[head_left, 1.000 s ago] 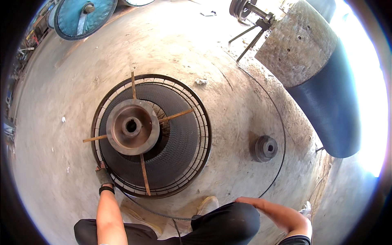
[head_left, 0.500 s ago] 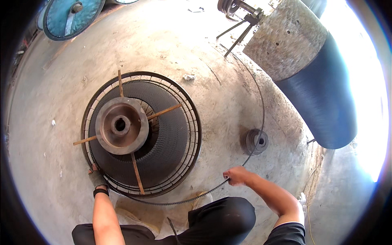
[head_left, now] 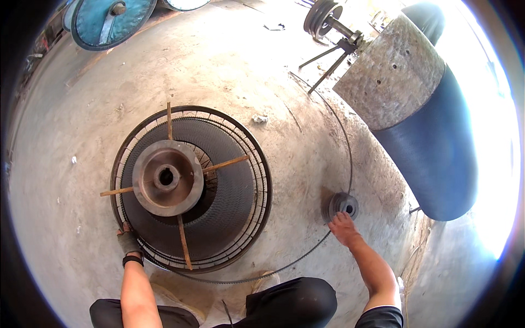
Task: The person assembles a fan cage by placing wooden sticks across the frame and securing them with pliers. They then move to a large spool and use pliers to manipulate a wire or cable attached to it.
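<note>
A coil of dark toothed strip [head_left: 232,191] lies within a round metal reel [head_left: 269,188] on the floor. At the reel's near-left edge, my left hand [head_left: 128,241], in a grey fingerless glove, is closed over the rim; the strip passes close to its fingers. A loose length of toothed strip [head_left: 284,268] curves from there past my right hand [head_left: 345,229] and on to the far right. My right hand reaches forward, fingers extended at the near side of a round grooved metal pulley [head_left: 334,206]. The strip runs beside these fingers, apparently ungripped.
A heavy dished metal wheel [head_left: 143,180] rests over the coil, with wooden sticks [head_left: 227,163] sticking out crosswise. At right stands a large drum [head_left: 394,76] wrapped in dark material. A shaft with wheels [head_left: 328,22] is beyond. Blue round discs [head_left: 112,27] stand far left.
My right hand has let go of the strip and moved right and forward to the pulley. The loose strip sags lower along the floor. My left hand stays at the rim. The view has shifted slightly.
</note>
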